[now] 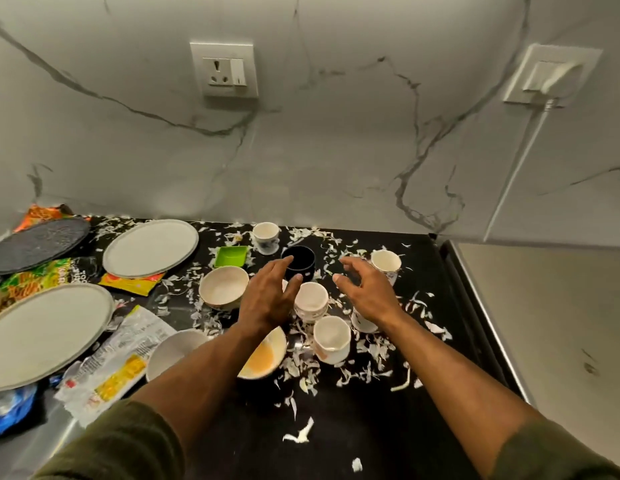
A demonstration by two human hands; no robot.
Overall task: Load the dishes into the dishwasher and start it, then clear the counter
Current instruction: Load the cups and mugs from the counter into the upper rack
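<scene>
counter [353, 427]; hands [270, 292] spread, empty

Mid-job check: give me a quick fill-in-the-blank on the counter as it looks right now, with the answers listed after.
1. The small square dish behind the white bowl is coloured ____.
2. The left hand and right hand both hold ____.
3. The bowl under the left forearm has ____ residue inside.
4. The countertop strewn with white scraps is coloured ____.

Missing words: green; nothing; orange; black.
</scene>
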